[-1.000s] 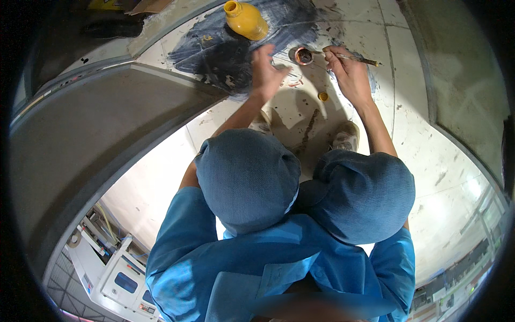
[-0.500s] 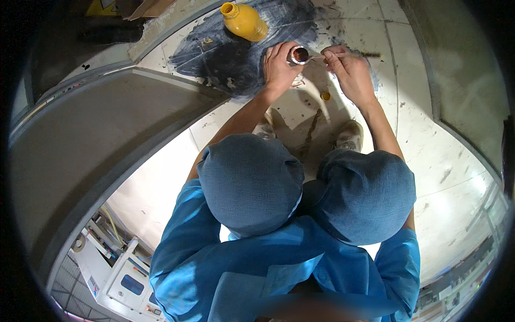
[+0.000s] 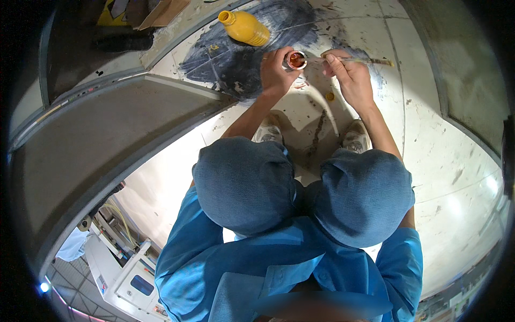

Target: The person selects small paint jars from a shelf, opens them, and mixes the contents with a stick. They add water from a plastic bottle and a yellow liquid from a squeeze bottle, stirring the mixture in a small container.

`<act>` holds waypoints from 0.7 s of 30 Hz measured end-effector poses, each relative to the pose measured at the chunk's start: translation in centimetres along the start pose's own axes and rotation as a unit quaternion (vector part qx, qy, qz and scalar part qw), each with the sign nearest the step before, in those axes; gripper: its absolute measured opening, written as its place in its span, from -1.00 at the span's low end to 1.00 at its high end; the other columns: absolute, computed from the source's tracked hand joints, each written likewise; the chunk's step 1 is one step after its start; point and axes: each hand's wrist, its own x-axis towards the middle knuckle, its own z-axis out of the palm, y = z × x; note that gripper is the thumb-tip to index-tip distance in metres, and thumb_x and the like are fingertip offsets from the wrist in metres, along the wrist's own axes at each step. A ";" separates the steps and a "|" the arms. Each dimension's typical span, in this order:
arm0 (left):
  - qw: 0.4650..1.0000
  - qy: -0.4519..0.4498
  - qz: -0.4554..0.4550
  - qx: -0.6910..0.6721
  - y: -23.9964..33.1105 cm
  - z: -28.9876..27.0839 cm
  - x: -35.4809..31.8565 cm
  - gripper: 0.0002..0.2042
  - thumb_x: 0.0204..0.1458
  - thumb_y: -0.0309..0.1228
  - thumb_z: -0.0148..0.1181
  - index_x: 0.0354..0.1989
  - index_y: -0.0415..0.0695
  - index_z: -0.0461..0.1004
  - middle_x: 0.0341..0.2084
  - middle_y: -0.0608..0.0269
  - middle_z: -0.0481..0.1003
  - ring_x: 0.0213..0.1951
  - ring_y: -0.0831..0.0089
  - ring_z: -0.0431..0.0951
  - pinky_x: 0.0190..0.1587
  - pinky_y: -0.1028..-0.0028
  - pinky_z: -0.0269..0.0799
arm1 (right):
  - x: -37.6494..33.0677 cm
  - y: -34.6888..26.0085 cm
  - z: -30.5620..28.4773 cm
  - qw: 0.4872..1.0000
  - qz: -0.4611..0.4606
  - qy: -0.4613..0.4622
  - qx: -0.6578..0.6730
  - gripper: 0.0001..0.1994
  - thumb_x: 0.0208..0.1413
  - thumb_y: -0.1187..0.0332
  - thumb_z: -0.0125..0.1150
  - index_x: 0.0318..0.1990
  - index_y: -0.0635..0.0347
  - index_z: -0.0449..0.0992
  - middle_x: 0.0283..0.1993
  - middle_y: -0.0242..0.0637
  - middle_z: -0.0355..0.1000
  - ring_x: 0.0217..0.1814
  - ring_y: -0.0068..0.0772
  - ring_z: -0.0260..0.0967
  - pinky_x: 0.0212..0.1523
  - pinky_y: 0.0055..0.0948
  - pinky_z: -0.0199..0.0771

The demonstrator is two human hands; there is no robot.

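Note:
My left hand [image 3: 275, 72] is wrapped round a small open jar [image 3: 295, 60], tilted so that its reddish-brown inside shows. Between the thumb and fingers of my right hand [image 3: 348, 75] is a thin stick [image 3: 366, 60]. One end of it points at the jar's mouth; whether it reaches inside I cannot tell. Its other end, sticking out to the right, is yellowish. Beyond my left hand a yellow plastic bottle [image 3: 248, 30] with its mouth uncovered rests on the dark-stained surface. A small yellow cap [image 3: 329, 96] lies nearer, below my right hand.
A broad black smear [image 3: 220, 64] covers part of the pale floor [image 3: 440, 161]. A raised grey panel [image 3: 107, 129] borders the left side, and a greenish-grey wall [image 3: 466, 70] the right. My shoes [image 3: 355, 138] stand below the hands. White machinery [image 3: 134, 282] shows at lower left.
The jar has tipped so more of its inside shows. My right hand and the stick have turned slightly, and the stick's yellowish end now lies further right. The whole view has shifted a little.

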 end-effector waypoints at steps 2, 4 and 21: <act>1.000 -0.006 0.011 -0.008 0.0 0.0 0.1 -0.37 -0.23 -0.37 0.66 0.11 -0.04 0.55 -0.04 0.15 0.62 0.03 0.07 0.58 0.18 0.12 0.39 | -0.3 0.1 0.0 0.998 -0.047 0.029 -0.012 -0.63 0.51 0.26 0.12 -0.09 0.51 0.66 0.01 -0.18 0.64 -0.20 -0.41 0.60 -0.13 -0.41 0.58; 0.999 -0.003 0.033 -0.004 0.0 -0.1 0.1 -0.37 -0.22 -0.37 0.65 0.12 -0.05 0.55 -0.05 0.14 0.62 0.02 0.07 0.58 0.17 0.12 0.39 | -0.6 0.2 0.0 0.997 0.005 0.009 0.074 -0.64 0.51 0.27 0.12 -0.09 0.50 0.66 0.01 -0.19 0.64 -0.22 -0.42 0.58 -0.13 -0.41 0.58; 0.997 0.005 0.072 0.018 -0.2 -0.2 0.1 -0.40 -0.16 -0.36 0.63 0.12 -0.07 0.52 -0.06 0.14 0.60 0.03 0.05 0.57 0.14 0.10 0.39 | -1.0 -0.8 0.3 0.999 -0.014 0.031 0.040 -0.65 0.51 0.31 0.12 -0.12 0.55 0.64 -0.06 -0.19 0.64 -0.23 -0.41 0.58 -0.15 -0.43 0.58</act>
